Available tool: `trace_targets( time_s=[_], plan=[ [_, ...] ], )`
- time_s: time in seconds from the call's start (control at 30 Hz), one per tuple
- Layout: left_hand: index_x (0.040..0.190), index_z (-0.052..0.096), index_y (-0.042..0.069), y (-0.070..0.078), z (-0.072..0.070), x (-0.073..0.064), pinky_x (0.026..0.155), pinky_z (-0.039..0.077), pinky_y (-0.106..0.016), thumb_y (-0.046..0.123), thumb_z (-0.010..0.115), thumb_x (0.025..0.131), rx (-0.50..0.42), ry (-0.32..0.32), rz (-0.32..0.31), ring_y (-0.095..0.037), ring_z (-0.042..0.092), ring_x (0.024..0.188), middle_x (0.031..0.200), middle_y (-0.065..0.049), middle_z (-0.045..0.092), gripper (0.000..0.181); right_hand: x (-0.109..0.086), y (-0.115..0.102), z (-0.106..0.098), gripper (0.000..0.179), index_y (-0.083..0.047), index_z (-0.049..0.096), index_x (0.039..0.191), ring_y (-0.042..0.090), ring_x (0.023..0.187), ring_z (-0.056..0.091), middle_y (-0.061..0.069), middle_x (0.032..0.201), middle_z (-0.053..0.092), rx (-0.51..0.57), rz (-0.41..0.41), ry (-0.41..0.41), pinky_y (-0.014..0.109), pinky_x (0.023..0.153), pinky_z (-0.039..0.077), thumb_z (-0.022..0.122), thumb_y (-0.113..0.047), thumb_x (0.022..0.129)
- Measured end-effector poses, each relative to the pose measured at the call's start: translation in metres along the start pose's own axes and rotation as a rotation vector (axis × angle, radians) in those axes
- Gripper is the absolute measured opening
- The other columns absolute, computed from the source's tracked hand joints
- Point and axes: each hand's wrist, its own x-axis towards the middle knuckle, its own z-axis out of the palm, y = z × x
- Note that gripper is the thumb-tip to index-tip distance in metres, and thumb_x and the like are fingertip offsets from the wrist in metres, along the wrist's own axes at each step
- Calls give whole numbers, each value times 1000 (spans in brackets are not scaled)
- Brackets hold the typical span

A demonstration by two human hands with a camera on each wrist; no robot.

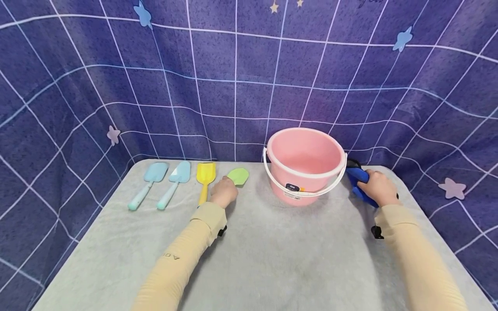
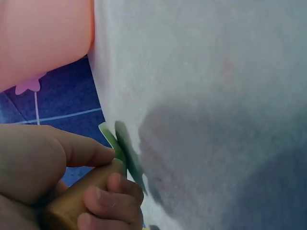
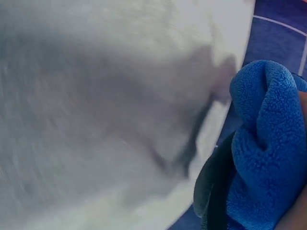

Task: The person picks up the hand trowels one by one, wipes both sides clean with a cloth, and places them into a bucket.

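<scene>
On the table [image 1: 295, 259], from left to right, are the first shovel [image 1: 155, 172], second shovel [image 1: 180, 172] and third shovel [image 1: 205, 172] — then the fourth shovel [image 1: 238, 176], in the left hand [image 1: 224, 191]. Next comes the bucket [image 1: 311, 183] — right of it, a fabric item [image 3: 268, 148] in the right hand [image 1: 379, 188]. Behind is the curtain [image 1: 249, 99].

The back and both sides are closed off by deep blue-violet fabric [image 1: 218, 99], which is loosely creased and crossed by a grid of wavy white and pale blue lines. It is dotted with light blue stars [image 1: 143, 15], lilac stars [image 1: 452, 188] and, at the top, small cream stars [image 1: 274, 7]. A pale grey, mottled tabletop [image 1: 272, 255] is bordered by it, and soft shadows [image 2: 177, 148] are cast there.
</scene>
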Motion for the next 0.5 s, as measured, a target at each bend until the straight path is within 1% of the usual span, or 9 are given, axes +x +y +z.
trace_targets(
  time_s=[0.03, 0.1, 0.17, 0.27, 0.37, 0.5],
  plan=[
    [133, 39, -9, 0, -1, -1, 74, 51, -43, 18, 44, 93, 22, 8, 4, -30, 63, 90, 106, -21, 61, 48, 0, -1, -4, 37, 1, 57, 103, 47, 80, 58, 30, 94, 60, 0, -9, 10, 61, 67, 43, 63, -28, 81],
    [127, 46, -9, 0, -4, -2, 74, 52, -44, 16, 43, 93, 64, 28, 17, -30, 64, 90, 104, -21, 63, 42, -1, -3, -13, 35, 2, 56, 102, 48, 79, 58, 31, 93, 60, -2, -16, 24, 61, 66, 42, 63, -27, 82],
    [120, 53, -7, -1, -7, -3, 73, 52, -44, 13, 42, 93, 102, 35, 25, -29, 65, 89, 101, -20, 65, 35, -2, -5, -22, 39, 3, 53, 107, 50, 79, 57, 34, 94, 58, -5, -3, 24, 62, 65, 42, 61, -28, 84],
    [111, 61, -3, -2, -12, -5, 73, 52, -43, 9, 42, 93, 122, 31, 26, -29, 65, 90, 103, -19, 66, 29, -3, -9, -35, 48, 2, 45, 118, 55, 80, 55, 38, 99, 55, 0, 30, -2, 63, 63, 41, 58, -32, 87],
    [112, 61, -1, -4, -17, -7, 76, 51, -44, 8, 43, 92, 112, 21, 17, -31, 64, 96, 108, -18, 65, 28, -4, -11, -46, 53, -1, 39, 126, 56, 78, 55, 41, 100, 53, 0, 39, -26, 63, 60, 41, 56, -35, 90],
    [113, 60, 0, -8, -22, -10, 78, 50, -46, 13, 45, 94, 116, 34, 36, -34, 62, 100, 111, -18, 64, 28, -5, -13, -60, 49, -4, 39, 126, 56, 77, 55, 42, 101, 52, -8, 18, -35, 62, 58, 41, 54, -35, 92]
  ],
)
